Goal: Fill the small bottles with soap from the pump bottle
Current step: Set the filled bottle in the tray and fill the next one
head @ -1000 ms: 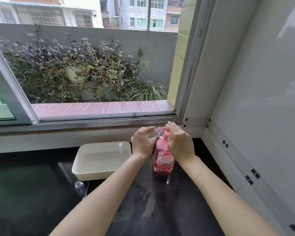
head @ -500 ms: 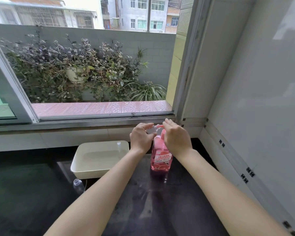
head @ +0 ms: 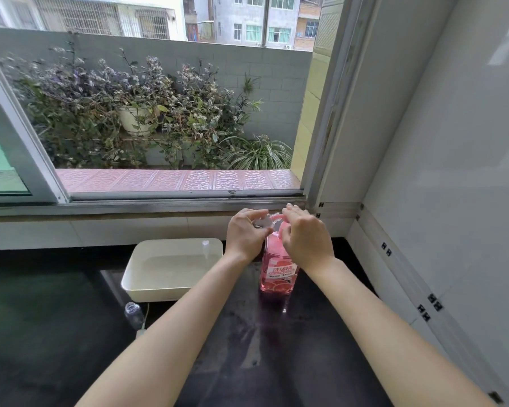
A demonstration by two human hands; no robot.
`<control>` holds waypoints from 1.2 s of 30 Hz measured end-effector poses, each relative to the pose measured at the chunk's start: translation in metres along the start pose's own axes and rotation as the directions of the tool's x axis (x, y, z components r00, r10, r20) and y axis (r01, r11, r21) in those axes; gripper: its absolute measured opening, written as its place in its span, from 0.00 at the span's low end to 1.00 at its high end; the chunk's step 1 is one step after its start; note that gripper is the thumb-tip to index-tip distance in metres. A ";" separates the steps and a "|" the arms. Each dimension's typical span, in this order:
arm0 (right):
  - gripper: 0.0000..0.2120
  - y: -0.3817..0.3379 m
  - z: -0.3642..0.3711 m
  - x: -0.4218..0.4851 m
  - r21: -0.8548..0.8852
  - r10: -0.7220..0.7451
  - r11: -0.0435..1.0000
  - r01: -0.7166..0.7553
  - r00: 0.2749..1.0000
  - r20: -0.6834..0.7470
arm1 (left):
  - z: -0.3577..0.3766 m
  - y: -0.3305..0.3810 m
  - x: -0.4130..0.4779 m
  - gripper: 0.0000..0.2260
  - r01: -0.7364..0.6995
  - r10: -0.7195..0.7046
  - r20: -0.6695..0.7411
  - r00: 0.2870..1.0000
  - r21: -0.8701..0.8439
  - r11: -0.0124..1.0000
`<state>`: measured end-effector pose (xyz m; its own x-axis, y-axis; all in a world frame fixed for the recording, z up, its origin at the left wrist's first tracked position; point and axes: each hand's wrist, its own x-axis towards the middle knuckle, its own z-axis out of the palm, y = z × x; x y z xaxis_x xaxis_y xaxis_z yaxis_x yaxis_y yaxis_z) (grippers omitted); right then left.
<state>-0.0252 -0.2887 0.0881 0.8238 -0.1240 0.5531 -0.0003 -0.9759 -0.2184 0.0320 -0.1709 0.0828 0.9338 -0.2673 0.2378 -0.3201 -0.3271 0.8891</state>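
A pink pump bottle (head: 278,273) of soap stands upright on the dark counter near the back wall. My right hand (head: 306,239) rests on top of its pump head, fingers curled over it. My left hand (head: 246,235) holds a small clear bottle (head: 262,223) up against the pump's spout; most of that bottle is hidden by my fingers. Another small clear bottle (head: 133,314) lies on the counter in front of the tray, beside my left forearm. A third small bottle (head: 205,248) stands inside the tray.
A white rectangular tray (head: 147,284) sits left of the pump bottle. The dark counter (head: 41,333) runs to a white wall (head: 438,186) on the right and a window sill (head: 159,205) behind. Potted plants stand outside the window.
Both hands stay at the pump head with only slight shifts. The view has drifted a little; the bottles and tray have not moved.
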 end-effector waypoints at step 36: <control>0.17 -0.001 0.008 -0.009 0.092 0.033 0.995 -0.027 0.997 -0.064 | -0.001 -0.013 -0.014 0.19 0.085 -0.089 -0.037 0.995 -0.096 0.992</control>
<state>-0.0283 -0.2857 0.0773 0.7856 -0.1675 0.5957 0.0294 -0.9515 -0.3063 0.0234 -0.1615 0.0680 0.9640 -0.2031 0.1718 -0.2224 -0.2606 0.9395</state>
